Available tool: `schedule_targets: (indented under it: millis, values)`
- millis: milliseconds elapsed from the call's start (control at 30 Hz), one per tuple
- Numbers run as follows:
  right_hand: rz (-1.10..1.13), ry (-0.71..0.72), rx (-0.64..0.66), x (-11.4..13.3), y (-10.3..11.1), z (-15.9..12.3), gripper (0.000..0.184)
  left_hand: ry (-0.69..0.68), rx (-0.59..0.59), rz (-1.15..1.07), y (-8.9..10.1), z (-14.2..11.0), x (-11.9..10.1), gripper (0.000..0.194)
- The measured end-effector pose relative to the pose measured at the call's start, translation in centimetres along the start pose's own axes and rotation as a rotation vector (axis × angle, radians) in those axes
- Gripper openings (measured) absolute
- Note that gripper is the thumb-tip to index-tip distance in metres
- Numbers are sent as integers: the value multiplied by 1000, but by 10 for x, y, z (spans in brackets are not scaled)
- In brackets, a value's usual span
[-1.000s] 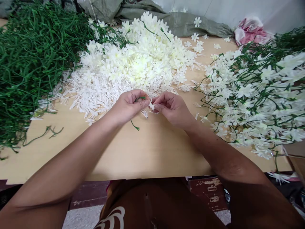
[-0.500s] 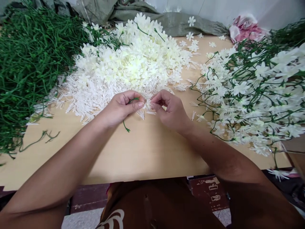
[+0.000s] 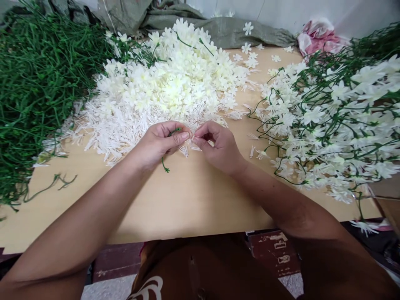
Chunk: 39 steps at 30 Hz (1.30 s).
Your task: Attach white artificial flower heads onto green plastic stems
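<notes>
My left hand (image 3: 161,141) is closed around a thin green stem (image 3: 164,166), whose lower end hangs out below the palm over the wooden table (image 3: 187,200). My right hand (image 3: 215,143) pinches a small white piece at its fingertips, which meet the left thumb tip. Both hands sit just in front of a big heap of loose white flower heads (image 3: 168,83). White stamen pieces (image 3: 106,129) lie spread along the heap's near edge.
A mass of bare green stems (image 3: 37,91) covers the table's left side. Assembled white flowers on green stems (image 3: 337,121) pile up on the right. Grey-green cloth (image 3: 218,29) and a pink bag (image 3: 318,37) lie at the back. A cardboard edge (image 3: 387,200) shows at the right.
Both hands stay pinched together in the same spot; the fingertips have closed slightly tighter. The view has shifted a little.
</notes>
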State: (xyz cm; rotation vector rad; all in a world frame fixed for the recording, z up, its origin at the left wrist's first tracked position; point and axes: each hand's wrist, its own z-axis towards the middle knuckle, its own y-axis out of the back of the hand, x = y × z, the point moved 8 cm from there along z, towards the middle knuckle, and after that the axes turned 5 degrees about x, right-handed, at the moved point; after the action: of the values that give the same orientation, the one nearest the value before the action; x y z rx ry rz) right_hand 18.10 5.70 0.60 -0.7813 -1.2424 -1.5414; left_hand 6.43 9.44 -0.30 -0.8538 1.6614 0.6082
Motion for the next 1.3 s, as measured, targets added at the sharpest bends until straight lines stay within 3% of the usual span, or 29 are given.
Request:
schedule_targets:
  millis: [200, 333, 500, 633, 800, 900, 1133, 1300]
  values:
    - [249, -112, -31, -12, 6, 5, 35, -55, -39, 50, 8, 0, 0, 21]
    - [338, -137, -17, -15, 5, 7, 40, -41, -68, 108, 6, -1, -1, 20]
    - [389, -123, -17, -11, -1, 4, 43, -89, -88, 120, 5, 0, -2, 20]
    - [267, -154, 45, -8, -9, 0, 60, -124, -90, 127, 5, -1, -3, 19]
    - [8, -126, 107, -3, -13, -1, 42, -90, -52, 188, 0, -1, -2, 16]
    - [-27, -83, 119, -1, -12, 2, 43, -91, -66, 219, 0, -1, -3, 15]
    - [157, -84, 129, 0, -12, 2, 47, -151, -89, 353, 1, -2, -9, 14]
    - [323, -258, 180, -5, -22, 0, 51, -224, -117, 478, 1, -6, -14, 7]
